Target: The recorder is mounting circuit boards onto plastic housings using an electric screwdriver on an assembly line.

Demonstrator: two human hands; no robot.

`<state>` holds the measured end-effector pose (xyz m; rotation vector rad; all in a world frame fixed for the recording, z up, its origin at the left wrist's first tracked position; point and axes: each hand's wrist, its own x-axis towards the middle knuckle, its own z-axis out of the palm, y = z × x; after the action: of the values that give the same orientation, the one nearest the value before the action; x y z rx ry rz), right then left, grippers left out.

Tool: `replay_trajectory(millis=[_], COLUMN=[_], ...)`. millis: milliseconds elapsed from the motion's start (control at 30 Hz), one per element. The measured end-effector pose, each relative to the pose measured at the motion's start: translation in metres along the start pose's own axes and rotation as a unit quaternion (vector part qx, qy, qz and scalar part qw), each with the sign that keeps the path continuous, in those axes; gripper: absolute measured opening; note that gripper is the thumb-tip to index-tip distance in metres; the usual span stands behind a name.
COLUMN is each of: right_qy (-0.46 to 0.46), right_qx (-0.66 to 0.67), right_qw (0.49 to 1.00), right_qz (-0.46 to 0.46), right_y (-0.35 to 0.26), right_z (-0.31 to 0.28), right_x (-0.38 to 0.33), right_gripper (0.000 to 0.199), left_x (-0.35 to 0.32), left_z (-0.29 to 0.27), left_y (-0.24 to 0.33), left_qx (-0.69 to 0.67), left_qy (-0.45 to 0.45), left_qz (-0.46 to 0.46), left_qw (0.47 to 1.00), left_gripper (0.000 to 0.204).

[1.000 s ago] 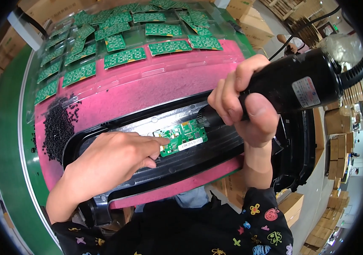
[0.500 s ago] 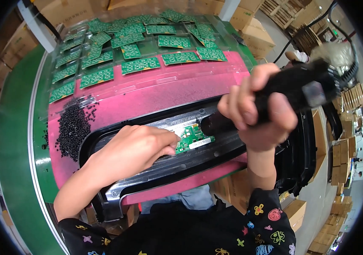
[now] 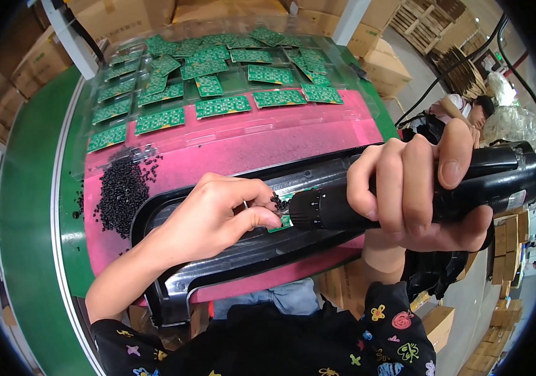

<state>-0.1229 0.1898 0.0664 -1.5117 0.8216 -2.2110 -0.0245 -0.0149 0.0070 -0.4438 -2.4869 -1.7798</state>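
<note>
My right hand (image 3: 412, 188) is wrapped round a black electric screwdriver (image 3: 337, 210), which lies nearly level with its nose pointing left. At the tip, my left hand (image 3: 211, 216) pinches thumb and forefinger beside a small cluster of black screws (image 3: 278, 202). Which of them the fingers grip is hard to make out. Beneath the tip sits a green circuit board (image 3: 280, 227), mostly hidden by the tool and fingers. It lies inside a long black plastic housing (image 3: 215, 271) that slants across a pink mat (image 3: 243, 147).
A pile of loose black screws (image 3: 124, 194) lies on the mat at the left. Several green circuit boards (image 3: 223, 106) rest on clear plastic trays at the far side. Cardboard boxes (image 3: 381, 69) stand behind the table, and another person (image 3: 456, 113) is at the far right.
My left fingertips have shifted from the board to the screwdriver's tip. The screwdriver, blurred and tilted before, is now steadier and more level. A cluster of screws shows by its tip.
</note>
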Motion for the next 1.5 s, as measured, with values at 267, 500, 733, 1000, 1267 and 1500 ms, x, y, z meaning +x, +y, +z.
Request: replay_trajectory(millis=[267, 500, 733, 1000, 1267, 1500], right_qy=[0.018, 0.037, 0.136, 0.164, 0.081, 0.077], right_qx=[0.029, -0.001, -0.043, -0.068, -0.163, -0.147], right_qw=[0.999, 0.999, 0.984, 0.975, 0.972, 0.972], right_qz=[0.021, 0.039, 0.102, 0.137, 0.147, 0.166], right_y=[0.011, 0.016, 0.036, 0.049, 0.067, 0.076], right_z=[-0.009, -0.009, -0.001, -0.001, -0.001, 0.004], right_x=[-0.011, -0.016, -0.021, -0.023, -0.014, -0.005], right_gripper=[0.034, 0.036, 0.035, 0.032, 0.036, 0.032], left_x=[0.007, 0.009, 0.009, 0.005, 0.002, -0.001], left_z=[-0.007, -0.005, -0.004, -0.004, -0.007, -0.008], left_y=[0.011, -0.004, -0.002, -0.005, -0.015, -0.014], left_qx=[0.066, 0.11, 0.188, 0.231, 0.262, 0.304], left_qy=[-0.035, 0.01, 0.144, 0.104, 0.109, 0.096], left_qz=[-0.073, 0.067, 0.042, 0.02, 0.073, 0.081], left_qw=[0.995, 0.992, 0.971, 0.967, 0.956, 0.944], left_gripper=[0.014, 0.008, 0.003, 0.008, 0.01, 0.01])
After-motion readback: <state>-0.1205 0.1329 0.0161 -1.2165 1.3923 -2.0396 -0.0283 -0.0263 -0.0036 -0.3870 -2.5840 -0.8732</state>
